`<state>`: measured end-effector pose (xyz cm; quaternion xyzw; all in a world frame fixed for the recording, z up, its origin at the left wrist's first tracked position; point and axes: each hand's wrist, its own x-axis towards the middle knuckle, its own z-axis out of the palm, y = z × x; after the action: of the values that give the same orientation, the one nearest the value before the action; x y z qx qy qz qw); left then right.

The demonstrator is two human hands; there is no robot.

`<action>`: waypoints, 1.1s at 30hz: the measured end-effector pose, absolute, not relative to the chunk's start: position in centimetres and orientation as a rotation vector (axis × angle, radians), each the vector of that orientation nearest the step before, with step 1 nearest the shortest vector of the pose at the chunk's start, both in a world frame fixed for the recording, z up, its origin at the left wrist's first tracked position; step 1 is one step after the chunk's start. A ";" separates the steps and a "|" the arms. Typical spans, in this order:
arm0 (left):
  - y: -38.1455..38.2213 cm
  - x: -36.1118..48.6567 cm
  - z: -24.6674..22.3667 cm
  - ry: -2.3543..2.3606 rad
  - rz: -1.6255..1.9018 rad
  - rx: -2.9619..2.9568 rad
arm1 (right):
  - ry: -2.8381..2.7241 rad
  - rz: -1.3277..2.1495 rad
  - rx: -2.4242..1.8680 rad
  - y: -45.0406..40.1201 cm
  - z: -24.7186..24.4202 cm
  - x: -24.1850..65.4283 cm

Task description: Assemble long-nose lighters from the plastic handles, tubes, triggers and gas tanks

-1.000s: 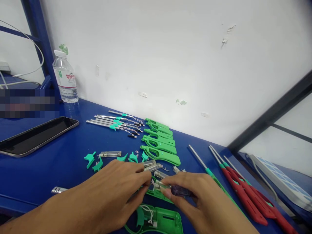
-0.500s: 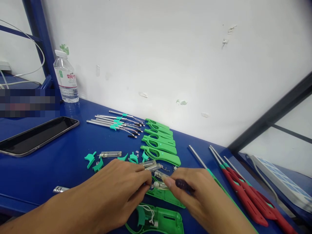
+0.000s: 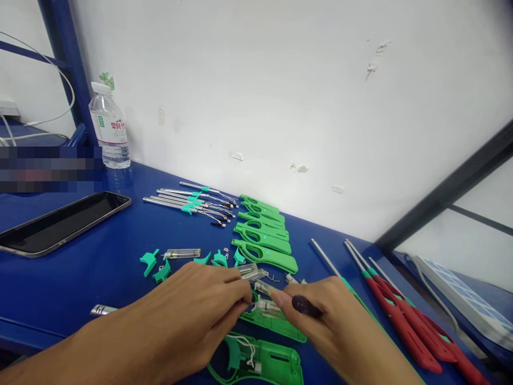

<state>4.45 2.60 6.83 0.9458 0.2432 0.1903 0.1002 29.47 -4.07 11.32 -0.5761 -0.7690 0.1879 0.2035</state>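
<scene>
My left hand [image 3: 208, 315] is closed, fingertips pinched together beside a clear lighter fuel tank [image 3: 269, 307]; what they pinch is hidden. My right hand [image 3: 324, 315] curls around a tool with a dark rounded handle [image 3: 306, 306], its working end out of sight. The right thumb lies against the clear tank. Under the hands is an open green lighter housing half [image 3: 284, 323]. Nearer to me lies another green housing half [image 3: 280, 359], holding white wires and a teal trigger [image 3: 233, 354]. More clear fuel tanks [image 3: 252, 274] lie just beyond my fingers.
Several green housing halves [image 3: 264, 256] line up near the wall. To their left lie metal lighter tubes [image 3: 172, 200] with wires, teal triggers [image 3: 162, 271] and a phone [image 3: 64, 222]. A water bottle [image 3: 109, 128] stands at back left; red lighters [image 3: 401, 315] lie at right.
My right hand and the clear tank by its thumb have shifted slightly to the right, a little away from my left fingertips. Loose parts on the table stay put.
</scene>
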 end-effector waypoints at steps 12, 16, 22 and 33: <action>2.4 4.4 6.7 0.628 0.428 2.718 | -2.145 0.608 -1.715 -4.3 11.7 29.4; 2.1 4.3 6.8 0.629 0.405 2.726 | -2.098 0.661 -1.715 -4.2 11.5 29.4; 1.9 4.3 7.5 0.626 0.374 2.720 | -2.126 0.655 -1.706 -4.5 11.6 29.3; 1.7 4.4 7.4 0.592 0.438 2.727 | -2.184 0.574 -1.671 -4.8 11.7 28.9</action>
<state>4.41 1.67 7.38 0.9534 0.2068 0.1533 0.1577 28.93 -4.75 11.75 -0.5867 -0.7667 0.2015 0.1653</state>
